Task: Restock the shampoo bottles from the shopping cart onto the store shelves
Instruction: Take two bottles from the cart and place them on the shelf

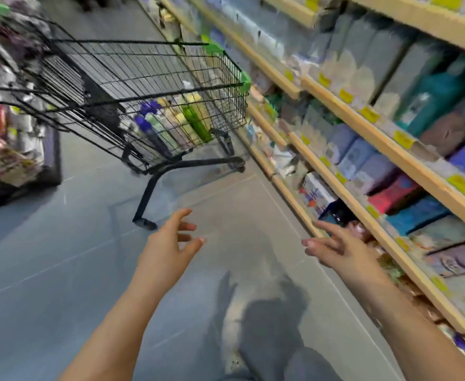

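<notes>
A black wire shopping cart with green corner guards stands ahead on the aisle floor. Inside its front end lie several shampoo bottles, among them a green bottle and bottles with purple caps. My left hand is stretched forward over the floor, empty, fingers spread, well short of the cart. My right hand is also empty with fingers apart, close to the edge of a low wooden shelf on the right. The view is blurred by motion.
Wooden store shelves with yellow price tags run along the right, packed with boxes and packs in blue, teal, purple and red. A display of mixed goods stands at the left. Grey floor lies between me and the cart.
</notes>
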`<state>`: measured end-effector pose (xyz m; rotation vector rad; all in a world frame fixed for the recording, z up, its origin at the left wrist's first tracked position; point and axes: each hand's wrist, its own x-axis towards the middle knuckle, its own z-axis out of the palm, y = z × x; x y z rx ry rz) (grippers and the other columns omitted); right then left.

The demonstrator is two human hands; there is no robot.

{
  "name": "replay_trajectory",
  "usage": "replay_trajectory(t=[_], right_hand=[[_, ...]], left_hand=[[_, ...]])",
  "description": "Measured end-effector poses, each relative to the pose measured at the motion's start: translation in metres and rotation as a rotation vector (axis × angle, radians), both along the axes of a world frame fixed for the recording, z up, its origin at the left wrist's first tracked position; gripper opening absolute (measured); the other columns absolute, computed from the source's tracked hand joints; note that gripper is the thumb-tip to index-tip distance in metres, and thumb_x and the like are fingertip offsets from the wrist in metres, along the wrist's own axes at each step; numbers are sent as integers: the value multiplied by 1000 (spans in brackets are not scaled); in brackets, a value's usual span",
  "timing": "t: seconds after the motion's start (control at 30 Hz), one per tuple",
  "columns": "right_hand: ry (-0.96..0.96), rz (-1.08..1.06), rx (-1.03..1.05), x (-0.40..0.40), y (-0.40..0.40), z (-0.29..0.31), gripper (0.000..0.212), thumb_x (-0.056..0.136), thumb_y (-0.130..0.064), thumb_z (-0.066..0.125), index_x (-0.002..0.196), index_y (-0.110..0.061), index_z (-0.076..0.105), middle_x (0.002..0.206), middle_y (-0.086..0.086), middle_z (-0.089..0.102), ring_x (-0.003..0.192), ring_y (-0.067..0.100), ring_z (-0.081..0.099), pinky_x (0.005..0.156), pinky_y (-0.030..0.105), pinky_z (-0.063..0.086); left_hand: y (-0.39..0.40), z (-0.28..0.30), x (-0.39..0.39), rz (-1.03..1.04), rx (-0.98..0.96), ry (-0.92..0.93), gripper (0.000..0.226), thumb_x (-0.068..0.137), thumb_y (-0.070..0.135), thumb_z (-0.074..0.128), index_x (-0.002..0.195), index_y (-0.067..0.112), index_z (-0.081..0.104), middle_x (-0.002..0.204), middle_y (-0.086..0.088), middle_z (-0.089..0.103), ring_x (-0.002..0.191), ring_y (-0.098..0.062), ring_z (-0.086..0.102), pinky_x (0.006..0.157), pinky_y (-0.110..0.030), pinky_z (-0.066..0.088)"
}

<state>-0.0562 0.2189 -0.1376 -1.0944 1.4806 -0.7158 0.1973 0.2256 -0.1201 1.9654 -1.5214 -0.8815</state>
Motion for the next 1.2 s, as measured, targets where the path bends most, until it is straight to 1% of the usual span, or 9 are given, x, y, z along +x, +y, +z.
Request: replay_trajectory(t=[0.23,0.37,0.53,0.7,0.8,0.93,1.03,1.17,1.2], right_hand=[[-21,68,46,59,-83,-6,40,86,-12,59,119,-29,45,98,5,66,89,16,61,76,17,43],[17,131,57,82,-154,-25,40,86,-14,59,119,-31,47,96,5,69,94,18,62,83,26,43],[16,216,63,111,-244,-24,34,87,-12,58,117,-26,52,104,8,66,94,16,60,74,14,44],[39,279,39,145,-354,-10,34,87,-12,58,119,-19,53,91,-2,63,82,0,56,63,-7,37],[57,314,1,165,-396,-3,35,87,-9,58,121,-14,53,94,4,62,80,0,55,68,-5,38],[113,290,-32,194,-447,-10,34,86,-11,59,120,-15,56,87,-3,63,83,5,58,76,10,40],[129,251,-67,222,-482,-18,33,85,-10,60,118,-14,57,87,-3,64,79,-4,56,72,-1,42],[158,188,-62,264,-524,-26,33,86,-15,59,119,-17,56,93,-5,64,85,2,58,84,12,45],[170,183,-59,276,-538,-29,34,86,-16,59,120,-18,55,93,-7,63,84,0,58,81,8,43]], left_hand=[[-66,-9,48,47,31,52,44,83,18,61,124,23,45,92,8,57,77,5,51,64,-9,39],[-129,-20,70,63,45,16,41,82,18,62,121,23,48,90,7,59,77,4,54,64,-4,36],[-219,-16,99,82,77,-4,40,81,17,63,119,22,50,87,4,61,82,-14,61,72,-20,45],[-327,-6,124,83,29,-10,42,81,11,62,121,16,50,79,12,55,71,2,53,67,-14,40],[-367,-7,134,52,47,-15,42,81,12,62,121,18,49,77,14,55,69,-5,55,69,-10,40],[-428,-8,156,14,76,10,43,82,14,62,122,19,50,86,6,58,78,-15,56,78,-28,45],[-474,-9,181,-73,48,-38,36,83,18,61,117,27,52,83,16,57,84,-10,57,82,-28,44],[-540,-14,217,-211,80,-74,36,84,20,60,119,23,53,91,9,60,91,-11,58,89,-32,46],[-559,-18,228,-248,95,-89,36,84,20,59,119,22,53,94,8,61,93,-12,58,89,-31,46]])
